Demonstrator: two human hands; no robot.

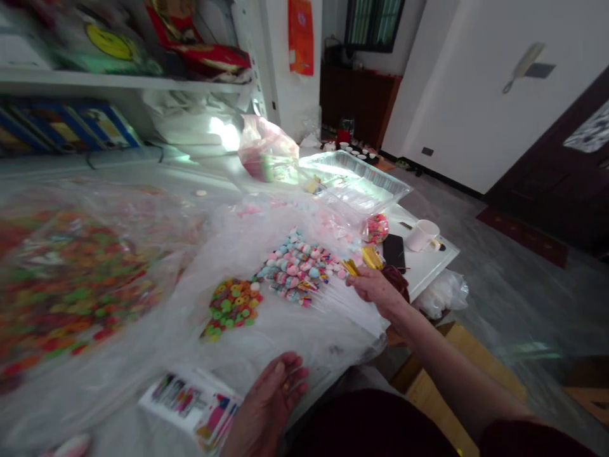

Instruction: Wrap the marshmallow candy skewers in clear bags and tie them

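Observation:
My right hand [373,287] reaches to the right part of the table, its fingers closed at a small bunch of thin gold twist ties [351,266]. A second bundle of gold ties [372,258] lies just beyond the knuckles. Left of that hand is a pile of candy skewers [297,263], pink, white and blue, their white sticks [349,308] pointing toward me. My left hand [273,393] is near the table's front edge, palm turned inward, fingers apart and holding nothing. Beside it lies a stack of printed cards or bags [193,406]. Loose ring gummies [233,308] form a small heap on the plastic.
A large clear bag of colourful ring candies [71,285] covers the left. Farther back are a pinkish plastic bag [269,149] and a clear tray [356,178]. At right are a white mug [422,235], a dark phone-like slab [394,252] and a candy pack [375,228].

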